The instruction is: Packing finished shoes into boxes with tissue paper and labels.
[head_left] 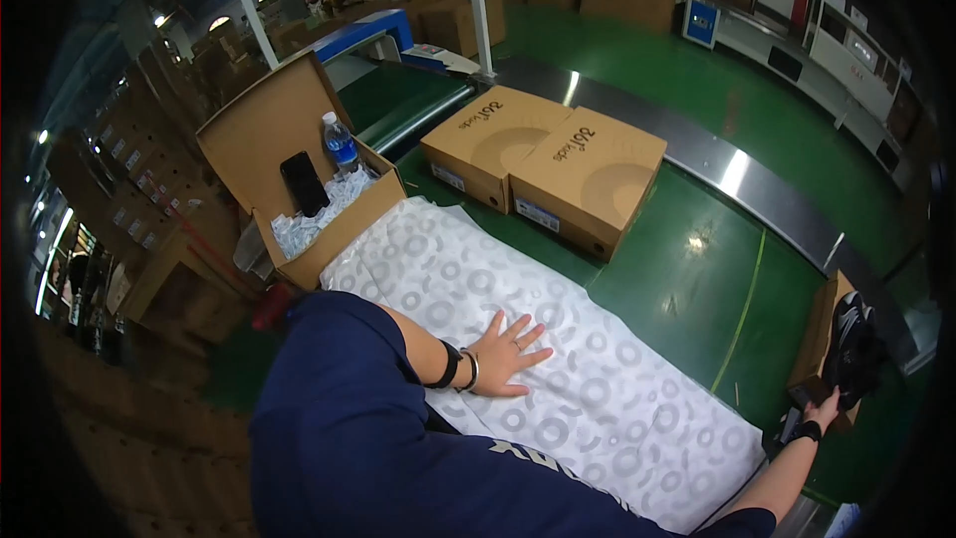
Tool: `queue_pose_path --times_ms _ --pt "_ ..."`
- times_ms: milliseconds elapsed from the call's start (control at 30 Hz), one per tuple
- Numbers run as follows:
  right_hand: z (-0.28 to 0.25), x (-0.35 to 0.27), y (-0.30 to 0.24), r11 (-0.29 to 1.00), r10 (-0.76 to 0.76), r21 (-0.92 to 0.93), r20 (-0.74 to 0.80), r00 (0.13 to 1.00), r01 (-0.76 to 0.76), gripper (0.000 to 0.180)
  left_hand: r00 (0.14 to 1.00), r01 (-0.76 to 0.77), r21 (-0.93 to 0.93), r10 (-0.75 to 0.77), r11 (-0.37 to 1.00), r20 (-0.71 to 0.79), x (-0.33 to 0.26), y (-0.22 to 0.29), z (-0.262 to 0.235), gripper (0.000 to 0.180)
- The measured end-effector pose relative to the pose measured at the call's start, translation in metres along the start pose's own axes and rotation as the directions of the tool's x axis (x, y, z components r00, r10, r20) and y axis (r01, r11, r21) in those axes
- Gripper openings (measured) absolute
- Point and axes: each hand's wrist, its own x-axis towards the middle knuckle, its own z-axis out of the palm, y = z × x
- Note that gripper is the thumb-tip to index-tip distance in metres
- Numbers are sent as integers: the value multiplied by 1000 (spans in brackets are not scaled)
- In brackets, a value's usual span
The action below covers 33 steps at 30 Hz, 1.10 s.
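Note:
My left hand (506,356) lies flat with fingers spread on white wrapping paper (597,379) printed with grey rings and curved marks. The sheets of paper lie across the work surface in front of me. Far to the right, my right hand (821,412) is closed on the near end of an open cardboard shoe box (815,344). A dark shoe (852,344) rests in that box, just beyond my fingers. The right fingertips are partly hidden.
Two closed cardboard shoe boxes (588,171) sit side by side on the green conveyor belt (687,269), beyond the paper. At the left, an open carton (354,224) holds small white packets (324,219), a black phone (304,184) and a water bottle (340,142). A metal rail (732,171) borders the belt.

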Motion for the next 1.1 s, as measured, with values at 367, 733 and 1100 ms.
queue_pose_path --times_ms 367,733,1100 --pt "6 46 47 946 5 303 352 936 -119 24 999 -27 -3 27 1000 29 -5 1 -10 67" --pt "60 -34 21 990 -45 128 -140 989 63 85 1000 -19 4 19 1000 17 0 1 -6 68" --pt "12 10 46 908 0 291 720 694 -302 26 996 -28 14 27 1000 86 12 3 -4 70"
